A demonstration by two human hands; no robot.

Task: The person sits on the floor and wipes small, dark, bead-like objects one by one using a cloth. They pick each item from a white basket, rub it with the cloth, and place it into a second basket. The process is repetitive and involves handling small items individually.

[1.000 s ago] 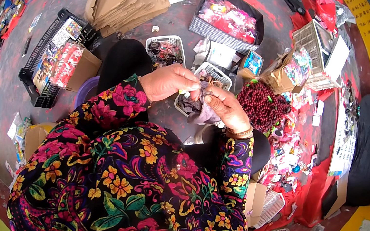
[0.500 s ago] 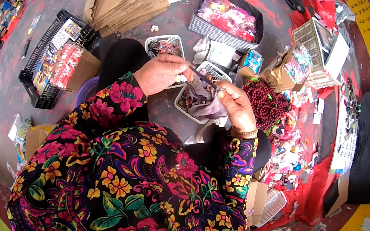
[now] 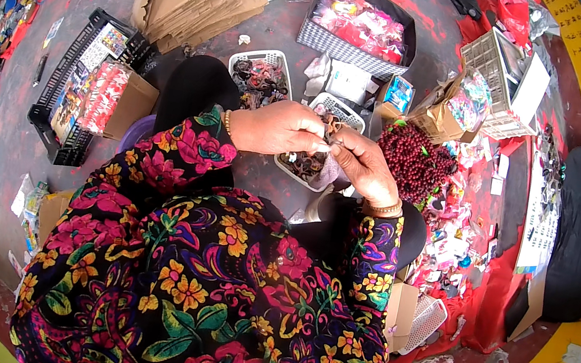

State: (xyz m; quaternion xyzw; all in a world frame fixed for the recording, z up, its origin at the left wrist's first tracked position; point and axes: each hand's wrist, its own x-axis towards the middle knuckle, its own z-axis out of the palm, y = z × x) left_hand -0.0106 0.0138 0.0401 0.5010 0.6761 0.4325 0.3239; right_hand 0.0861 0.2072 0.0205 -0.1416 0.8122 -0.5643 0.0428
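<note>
My left hand point(image 3: 278, 129) and my right hand point(image 3: 366, 167) meet fingertip to fingertip over the small baskets. Both are closed in a pinch on a dark strip point(image 3: 329, 138), mostly hidden by the fingers. Just under my right hand a lilac-grey cloth point(image 3: 327, 174) shows at the edge of a white basket point(image 3: 291, 169); whether it hangs from the strip I cannot tell. This basket holds small brown and dark pieces. Farther left another white basket point(image 3: 288, 64) contains dark and pinkish hair-tie-like bits. A third white basket point(image 3: 350, 109) is partly covered by my hands.
Dark red beads point(image 3: 418, 164) are heaped to the right, beside an open carton point(image 3: 437, 122). Beyond stands a checked box point(image 3: 344, 55) of pink packets. Flattened cardboard point(image 3: 201, 2) and a black crate point(image 3: 69, 159) lie left. Red cloth point(image 3: 491, 302) covers floor at right.
My hands have come together; the dark strip stretched between them is now bunched at the fingertips. My left hand moved right and lower, and the lilac-grey cloth sits lower.
</note>
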